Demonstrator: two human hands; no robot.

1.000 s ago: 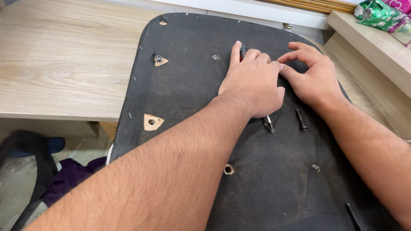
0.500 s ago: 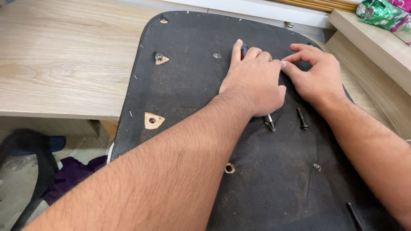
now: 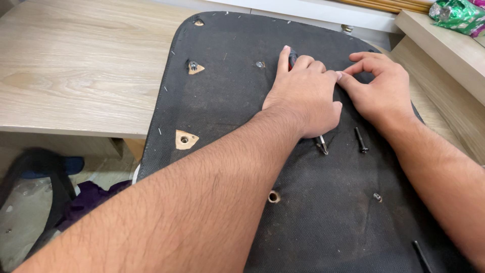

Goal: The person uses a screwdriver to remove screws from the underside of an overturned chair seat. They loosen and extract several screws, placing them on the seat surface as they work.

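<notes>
- The left hand [image 3: 303, 96] lay knuckles-up on the black fabric-covered panel [image 3: 227, 116], fingers curled around a screwdriver [image 3: 321, 145]; its metal tip stuck out at the near side of the palm and a red-and-black bit of handle showed by the forefinger.
- The right hand [image 3: 381, 93] rested just to the right, thumb and forefinger bent toward each other, touching the left hand's knuckles; whether they pinched anything I cannot tell.
- A black bolt [image 3: 360, 140] lay on the panel just right of the tip.
- The panel rested on a light wooden table [image 3: 76, 76].
</notes>
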